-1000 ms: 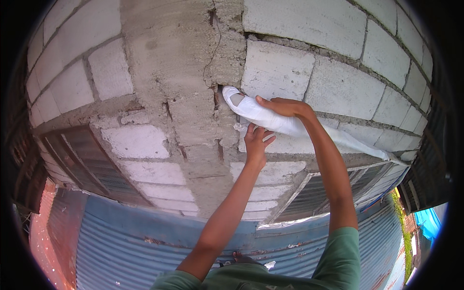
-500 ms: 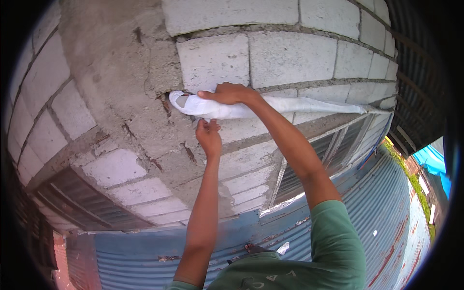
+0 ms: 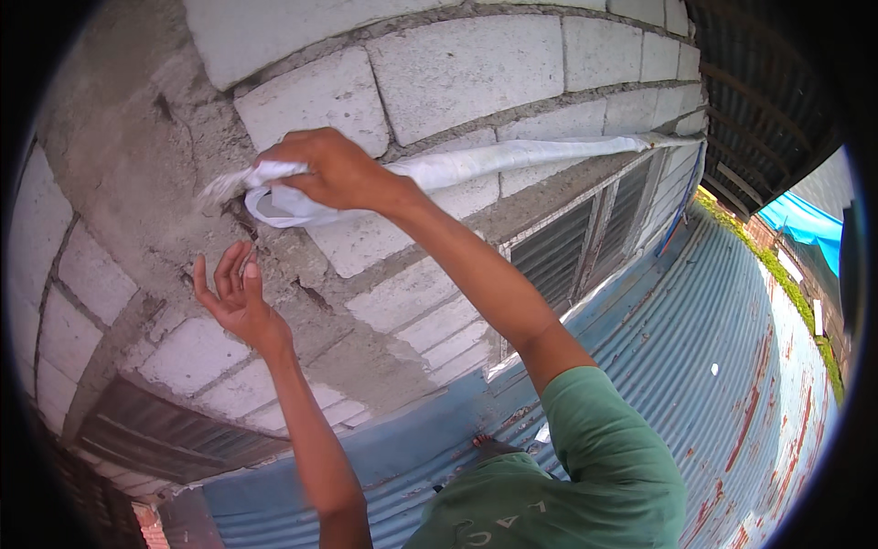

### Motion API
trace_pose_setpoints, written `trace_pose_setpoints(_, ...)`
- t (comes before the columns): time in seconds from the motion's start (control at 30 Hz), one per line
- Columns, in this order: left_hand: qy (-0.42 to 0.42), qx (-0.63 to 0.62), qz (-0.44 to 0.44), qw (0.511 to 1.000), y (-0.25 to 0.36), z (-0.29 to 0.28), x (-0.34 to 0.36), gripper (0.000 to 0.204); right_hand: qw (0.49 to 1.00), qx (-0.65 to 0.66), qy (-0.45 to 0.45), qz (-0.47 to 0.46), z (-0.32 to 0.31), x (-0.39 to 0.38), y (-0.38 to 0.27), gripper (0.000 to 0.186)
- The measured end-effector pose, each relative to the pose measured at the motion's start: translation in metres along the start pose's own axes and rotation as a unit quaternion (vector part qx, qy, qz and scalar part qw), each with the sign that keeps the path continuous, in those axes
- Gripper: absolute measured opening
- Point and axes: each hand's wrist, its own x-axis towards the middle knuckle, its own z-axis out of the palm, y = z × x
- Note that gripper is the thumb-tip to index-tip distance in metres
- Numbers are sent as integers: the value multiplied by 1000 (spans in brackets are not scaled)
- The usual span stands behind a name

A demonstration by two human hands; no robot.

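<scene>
A long white strip of thin sheet or cloth (image 3: 521,157) runs along the block wall, narrowing toward its far right end near the roof. My right hand (image 3: 343,172) is closed around its near left end, at the rough concrete corner column (image 3: 119,110). A frayed tip sticks out to the left of the fingers, and a loose loop hangs just below them. Beneath that end, my left hand (image 3: 240,297) is raised with fingers apart, holding nothing, close to the column's crumbled face.
Pale blocks (image 3: 471,69) with rough mortar joints make up the wall. A louvred window (image 3: 576,233) lies below the strip, another opening (image 3: 165,425) at lower left. Blue, partly rusted corrugated roofing (image 3: 658,366) is underfoot. A dark metal roof (image 3: 759,82) overhangs at upper right.
My right hand has moved left along the strip and now grips its end, whose frayed tip shows. My left hand has come off the strip, moved left and opened. The view has shifted.
</scene>
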Motion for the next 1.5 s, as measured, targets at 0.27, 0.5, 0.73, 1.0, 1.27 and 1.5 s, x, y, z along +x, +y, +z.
trace_pose_setpoints(0.27, 10, -104, -385, 917, -46, 31, -19, 49, 961, -212, -6, 179, -58, -13, 23, 34)
trace_pose_setpoints(0.5, 24, -365, -433, 824, -71, 60, -22, 44, 973, -204, 12, 105, -55, -12, 29, 33)
trace_pose_setpoints(0.73, -2, -384, -478, 790, -91, 86, -33, 39, 953, -42, -190, 232, -25, -16, 31, 35)
trace_pose_setpoints(1.0, 78, -422, -476, 768, -102, 112, -52, 37, 852, -28, -350, 389, -12, -9, 52, 55)
trace_pose_setpoints(1.27, 220, -241, -276, 904, -70, 65, -91, 31, 948, -147, -219, 179, -23, -45, -23, 50)
trace_pose_setpoints(1.5, 1, -261, -257, 931, -30, 44, -92, 33, 945, 10, -280, 171, -11, -50, -45, 43)
